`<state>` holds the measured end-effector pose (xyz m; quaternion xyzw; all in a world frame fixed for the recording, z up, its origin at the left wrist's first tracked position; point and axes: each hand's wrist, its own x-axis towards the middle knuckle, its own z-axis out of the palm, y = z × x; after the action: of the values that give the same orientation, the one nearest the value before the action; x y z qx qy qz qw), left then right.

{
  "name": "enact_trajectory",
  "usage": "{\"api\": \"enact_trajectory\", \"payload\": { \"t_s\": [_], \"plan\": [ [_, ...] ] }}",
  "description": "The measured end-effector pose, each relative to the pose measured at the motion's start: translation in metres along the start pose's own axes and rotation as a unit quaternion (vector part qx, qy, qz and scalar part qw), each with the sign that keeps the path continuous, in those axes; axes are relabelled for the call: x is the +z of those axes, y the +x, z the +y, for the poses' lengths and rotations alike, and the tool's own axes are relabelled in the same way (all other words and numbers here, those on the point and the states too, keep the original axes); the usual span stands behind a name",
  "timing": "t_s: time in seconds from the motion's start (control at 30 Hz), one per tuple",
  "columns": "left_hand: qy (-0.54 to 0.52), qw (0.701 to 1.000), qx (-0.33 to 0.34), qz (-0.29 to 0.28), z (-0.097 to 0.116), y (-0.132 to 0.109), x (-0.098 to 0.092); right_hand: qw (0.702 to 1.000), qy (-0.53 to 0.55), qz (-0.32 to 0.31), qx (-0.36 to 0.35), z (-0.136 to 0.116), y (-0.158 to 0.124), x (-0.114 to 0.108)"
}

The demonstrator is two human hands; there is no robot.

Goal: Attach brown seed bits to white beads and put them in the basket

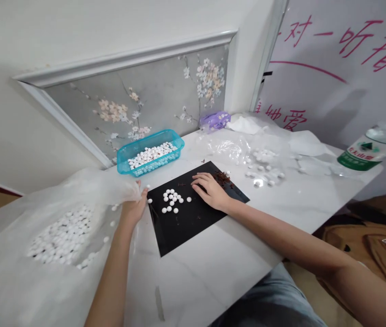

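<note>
A black sheet (pixel 193 218) lies on the white marble table (pixel 233 254). On it sits a small cluster of round white seeds (pixel 172 200). My right hand (pixel 210 190) rests on the sheet just right of the cluster, fingers stretched flat. A little reddish-brown debris (pixel 223 178) lies beside it. My left hand (pixel 134 206) is closed on the edge of a big clear plastic bag (pixel 52 236) holding many white seeds, at the sheet's left edge.
A blue plastic basket (pixel 150 154) of white seeds stands at the back by the floral wall panel. Clear plastic (pixel 264 163) with scattered seeds lies to the right. A green-labelled bottle (pixel 366 152) stands at the far right, a purple packet (pixel 215 120) at the back.
</note>
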<state>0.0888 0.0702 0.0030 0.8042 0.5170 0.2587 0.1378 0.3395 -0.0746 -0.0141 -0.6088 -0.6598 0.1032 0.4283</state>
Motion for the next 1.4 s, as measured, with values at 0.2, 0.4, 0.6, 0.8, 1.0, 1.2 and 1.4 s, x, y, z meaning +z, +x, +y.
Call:
{"api": "enact_trajectory", "payload": {
  "t_s": [0.2,0.4,0.6,0.8,1.0,1.2,1.4],
  "plan": [
    [-0.033,0.995,0.026,-0.094,0.021,0.016,0.031,1.0,0.011,0.006,0.02,-0.002,0.001,-0.001],
    [-0.056,0.998,-0.013,-0.03,0.019,0.011,0.04,0.998,0.029,0.049,0.019,0.001,0.004,-0.007],
    [-0.085,0.996,-0.015,-0.017,0.039,-0.029,0.034,0.997,-0.014,0.059,0.049,0.012,0.009,-0.026],
    [-0.097,0.993,0.05,-0.037,0.058,-0.052,0.039,0.999,-0.046,-0.017,0.018,0.014,0.006,-0.02],
    [0.004,0.981,0.169,-0.099,0.066,-0.059,0.038,0.991,-0.091,-0.09,-0.041,0.009,0.004,-0.006],
    [0.077,0.973,0.201,-0.088,0.066,-0.06,0.04,0.99,-0.108,-0.068,-0.056,0.013,0.005,-0.003],
    [0.085,0.971,0.207,-0.079,0.062,-0.059,0.042,0.997,-0.044,0.04,-0.047,0.007,0.001,-0.001]
  ]
}}
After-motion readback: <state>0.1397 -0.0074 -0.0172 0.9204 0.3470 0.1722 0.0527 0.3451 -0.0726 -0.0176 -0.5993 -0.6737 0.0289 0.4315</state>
